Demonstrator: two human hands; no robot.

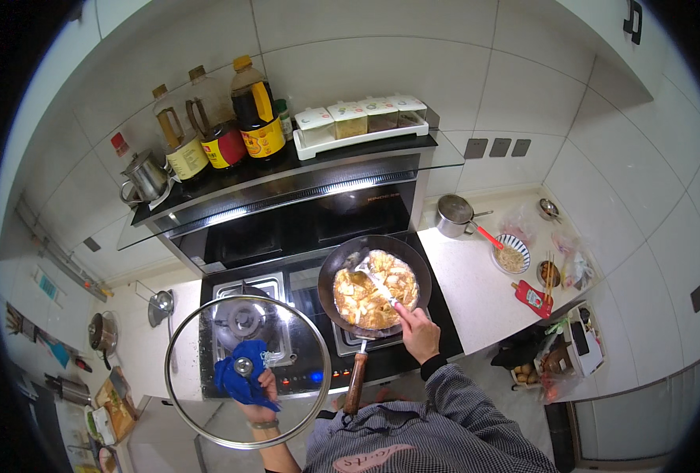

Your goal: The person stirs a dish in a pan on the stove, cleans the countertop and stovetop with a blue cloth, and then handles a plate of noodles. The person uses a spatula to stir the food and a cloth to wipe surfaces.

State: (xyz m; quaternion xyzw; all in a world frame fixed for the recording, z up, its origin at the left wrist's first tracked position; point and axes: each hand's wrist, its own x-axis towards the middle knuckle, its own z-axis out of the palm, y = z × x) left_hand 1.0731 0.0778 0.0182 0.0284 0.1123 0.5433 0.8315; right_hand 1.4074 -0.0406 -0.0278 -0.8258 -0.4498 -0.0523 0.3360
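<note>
My left hand (262, 393) grips a blue cloth (234, 378) bunched around the knob of a round glass lid (327, 387). The lid is held up over the left side of the cooktop, and my hand shows through its glass. A dark frying pan (328, 284) with a wooden handle (356, 381) sits on the right burner. Chopped pale food in brown sauce (400, 284) covers its bottom. In my right hand (422, 335) is the handle of a spatula (380, 286), whose blade lies in the food, partly hidden.
The left gas burner (240, 319) is behind the lid. To the right stand a saucepan (454, 214), a striped bowl (511, 254), a small bowl with chopsticks (548, 274) and a red sauce pouch (532, 298). Sauce bottles (261, 112) and a seasoning box (361, 133) line the shelf.
</note>
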